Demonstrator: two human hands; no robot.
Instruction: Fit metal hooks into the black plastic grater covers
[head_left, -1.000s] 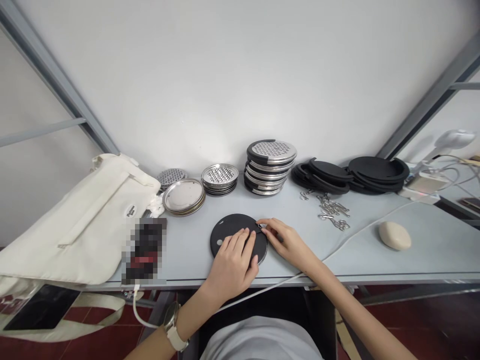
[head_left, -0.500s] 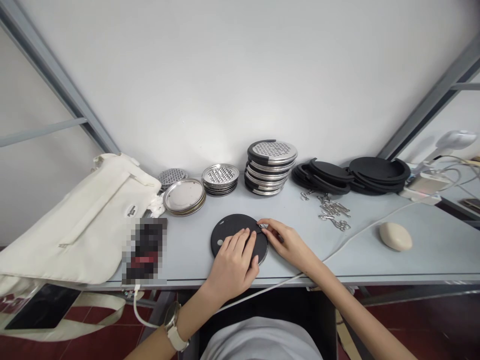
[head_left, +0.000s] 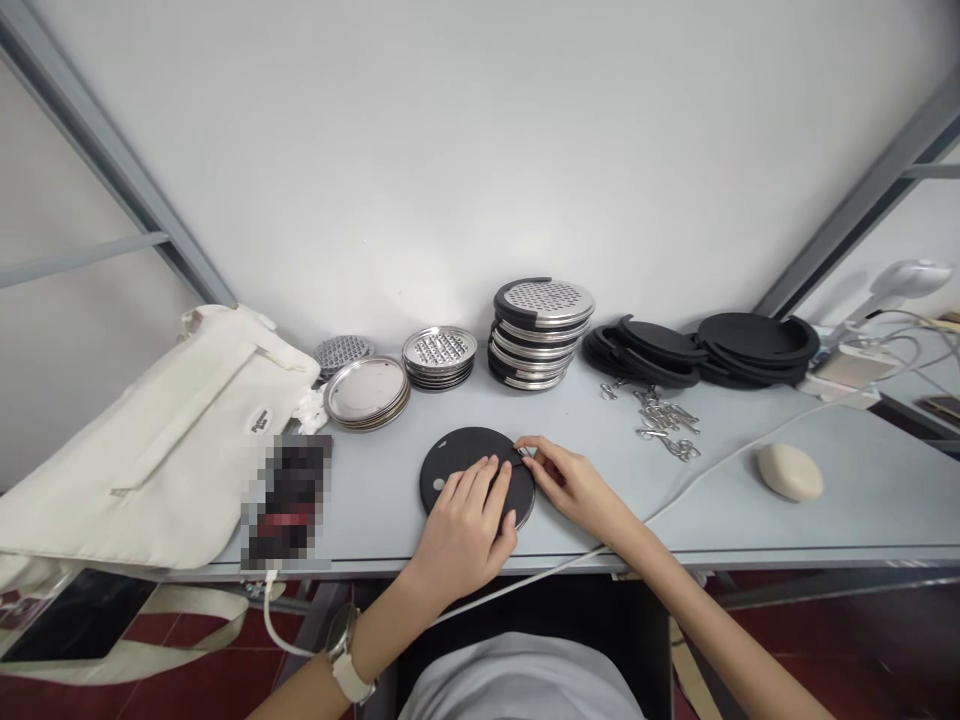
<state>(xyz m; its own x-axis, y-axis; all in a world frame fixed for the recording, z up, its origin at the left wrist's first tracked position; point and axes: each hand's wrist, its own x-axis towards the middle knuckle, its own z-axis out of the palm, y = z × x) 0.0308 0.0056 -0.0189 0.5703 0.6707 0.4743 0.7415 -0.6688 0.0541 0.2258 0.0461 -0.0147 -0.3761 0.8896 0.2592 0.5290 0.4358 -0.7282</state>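
Observation:
A round black disc (head_left: 465, 450) with a thin metal rim lies near the table's front edge. My left hand (head_left: 465, 515) rests flat on top of it, fingers stretched out. At the disc's right edge, my right hand (head_left: 566, 480) pinches a small metal clip (head_left: 523, 453) between thumb and forefinger; the fingertips hide part of it. Several loose metal clips (head_left: 667, 420) lie scattered to the right. Behind the disc rises a stack of round graters in black holders (head_left: 541, 335).
Left of the stack are perforated grater plates (head_left: 440, 352) and plain metal discs (head_left: 366, 390). Black round holders (head_left: 757, 350) sit at the back right. A white cable (head_left: 697, 480) crosses the table near a cream oval object (head_left: 790, 472). A white bag (head_left: 157, 440) and a blurred-out phone-like item (head_left: 289, 500) occupy the left.
Both hands keep their places on the disc and clip. The view has shifted very slightly; nothing else visibly differs.

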